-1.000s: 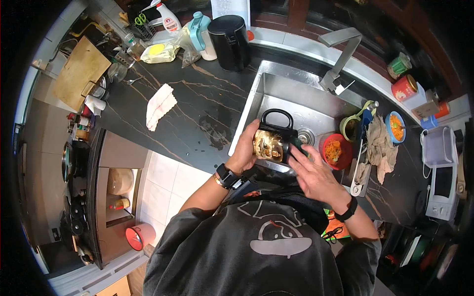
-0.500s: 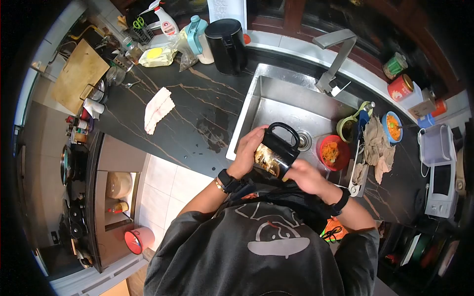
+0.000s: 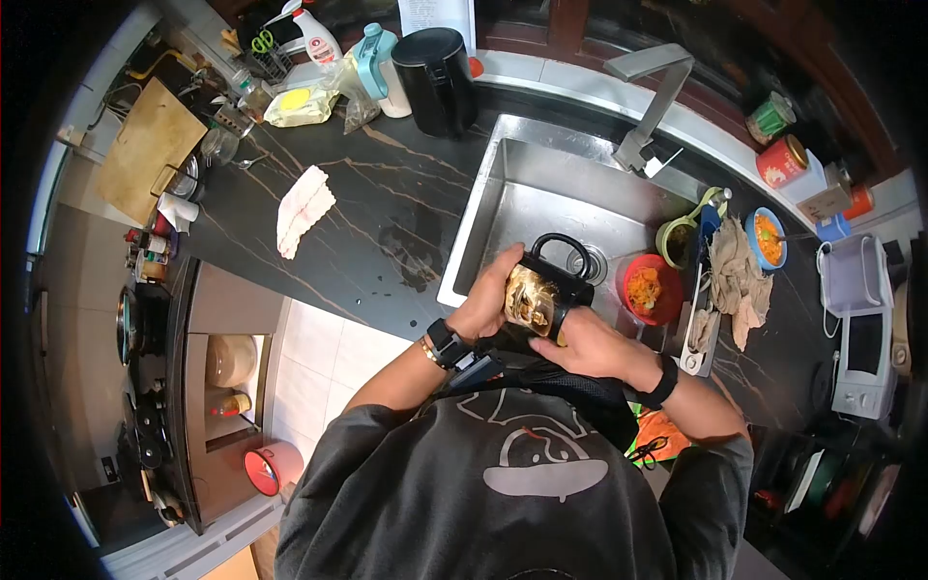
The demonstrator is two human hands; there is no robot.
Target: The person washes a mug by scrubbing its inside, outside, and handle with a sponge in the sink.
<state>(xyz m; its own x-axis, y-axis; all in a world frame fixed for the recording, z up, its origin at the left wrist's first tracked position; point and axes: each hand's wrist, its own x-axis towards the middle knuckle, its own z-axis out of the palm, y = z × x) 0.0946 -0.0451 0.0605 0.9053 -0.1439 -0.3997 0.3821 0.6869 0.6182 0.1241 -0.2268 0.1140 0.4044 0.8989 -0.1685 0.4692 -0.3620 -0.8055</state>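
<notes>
A black mug [image 3: 559, 288] with a gold picture on its side lies tilted between my hands, above the near edge of the sink. Its handle points toward the basin. My left hand [image 3: 486, 298] is closed around the mug's base end. At the mouth end is my right hand [image 3: 592, 342], fingers bent into the opening and mostly hidden. A small bit of yellow shows by these fingers; what it belongs to I cannot make out. The steel sink [image 3: 541, 188] lies just beyond, with a red bowl [image 3: 665, 302] of orange food scraps at its right.
A faucet [image 3: 652, 106] rises behind the basin. Right of it are a green cup [image 3: 674, 237], crumpled cloths [image 3: 732, 271] and a blue bowl [image 3: 767, 240] of orange food. On the left counter lie a pale cloth [image 3: 305, 208] and a black pitcher [image 3: 435, 82].
My right hand has moved up against the mug's mouth, its fingers now going inside. The mug has turned slightly, showing more of the gold picture.
</notes>
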